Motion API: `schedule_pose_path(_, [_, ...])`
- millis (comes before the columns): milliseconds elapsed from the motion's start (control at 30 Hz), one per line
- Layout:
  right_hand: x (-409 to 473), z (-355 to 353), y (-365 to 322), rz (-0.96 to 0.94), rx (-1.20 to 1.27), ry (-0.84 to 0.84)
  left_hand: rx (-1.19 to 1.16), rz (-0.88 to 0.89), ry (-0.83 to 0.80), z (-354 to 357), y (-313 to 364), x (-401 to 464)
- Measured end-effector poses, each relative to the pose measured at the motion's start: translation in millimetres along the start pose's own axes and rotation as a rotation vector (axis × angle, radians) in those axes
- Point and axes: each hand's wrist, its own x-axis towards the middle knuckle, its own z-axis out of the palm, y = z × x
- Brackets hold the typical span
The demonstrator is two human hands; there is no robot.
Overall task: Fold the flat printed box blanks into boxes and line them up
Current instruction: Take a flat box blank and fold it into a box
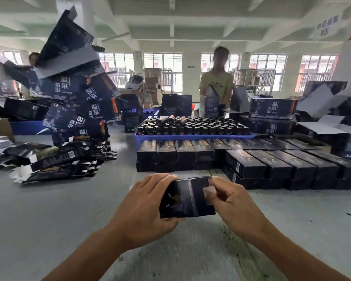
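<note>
I hold a dark printed box point(185, 197) just above the grey table point(49, 209), in front of me. My left hand point(144, 207) grips its left side, fingers over the top and thumb underneath. My right hand point(229, 201) pinches a flap at the box's right end. Folded black boxes point(272, 165) lie lined up in stacked rows just beyond my hands. A heap of flat printed blanks point(59, 161) lies on the table to the left.
A blue tray point(190, 136) full of dark bottles stands behind the box rows. A tall leaning pile of larger printed cartons point(77, 94) rises at the left. Two people work at the far side of the table, more cartons at the right.
</note>
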Motion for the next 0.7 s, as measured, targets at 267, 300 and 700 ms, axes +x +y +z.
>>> schedule_pose_path(267, [-0.1, -1.3, -1.9, 0.01, 0.035, -0.006, 0.268, 0.21, 0.049, -9.5, 7.4, 1.7])
schedule_pose_path(300, [-0.2, -1.7, -1.7, 0.007, 0.039, -0.006, 0.276, 0.213, 0.048, -9.9, 9.0, 2.0])
schedule_pose_path(700, [-3.8, 1.7, -1.9, -0.036, 0.066, 0.026, 0.148, 0.157, 0.005, -7.0, 11.5, 1.8])
